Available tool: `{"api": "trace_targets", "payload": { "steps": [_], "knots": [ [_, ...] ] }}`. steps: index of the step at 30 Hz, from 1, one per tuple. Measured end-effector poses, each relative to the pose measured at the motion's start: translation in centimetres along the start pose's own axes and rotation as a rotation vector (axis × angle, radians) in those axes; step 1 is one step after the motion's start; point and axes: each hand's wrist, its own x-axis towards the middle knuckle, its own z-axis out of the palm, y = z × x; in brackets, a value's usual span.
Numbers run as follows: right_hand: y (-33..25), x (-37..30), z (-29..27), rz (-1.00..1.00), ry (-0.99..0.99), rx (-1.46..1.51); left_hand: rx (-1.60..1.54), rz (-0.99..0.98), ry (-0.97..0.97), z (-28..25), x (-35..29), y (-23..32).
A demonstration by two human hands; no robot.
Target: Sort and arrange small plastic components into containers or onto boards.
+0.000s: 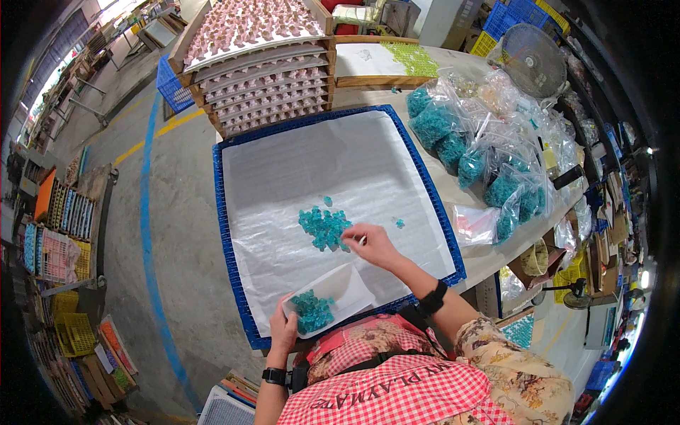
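Observation:
My left hand [285, 324] grips the left side of a white open container [347, 292], tilted at the near edge of the work surface. Small teal pieces [312, 310] are gathered in its left end. A loose pile of the same translucent teal pieces [324, 228] lies on white sheeting [269, 170] inside a blue-rimmed tray [225, 234]. At the pile's right edge is my right hand [371, 244], its fingers closed in a pinch. A small pale bit shows by the fingertips, too small to name. One stray teal piece [400, 223] lies to the right.
Stacked trays of pink pieces [262, 78] stand behind the blue-rimmed tray. Clear bags of teal pieces [453, 134] crowd the right of the table, with a fan [533, 60] beyond. A board with green pieces [411, 59] lies at the back. Crates and racks line the left floor.

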Motion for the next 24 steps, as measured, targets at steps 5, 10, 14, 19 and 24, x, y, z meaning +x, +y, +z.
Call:
{"api": "trace_targets", "payload": {
  "steps": [5,10,14,19,24],
  "knots": [
    [4.8,0.8,0.4,-0.174,0.044,-0.469,-0.001,0.007,0.029,0.2,0.0,0.1],
    [5.9,1.0,0.9,-0.131,0.106,-0.319,-0.022,-0.005,0.043,0.2,-0.2,0.0],
    [5.8,0.9,-0.5,0.098,0.145,-0.116,-0.006,-0.035,0.031,0.1,-0.2,0.2],
    [5.2,0.6,-0.9,-0.002,0.101,-0.175,0.022,-0.006,0.026,0.0,-0.2,0.7],
    [4.9,0.6,0.0,-0.141,0.078,-0.287,0.005,0.031,0.035,0.1,-0.2,0.7]
  ]
}}
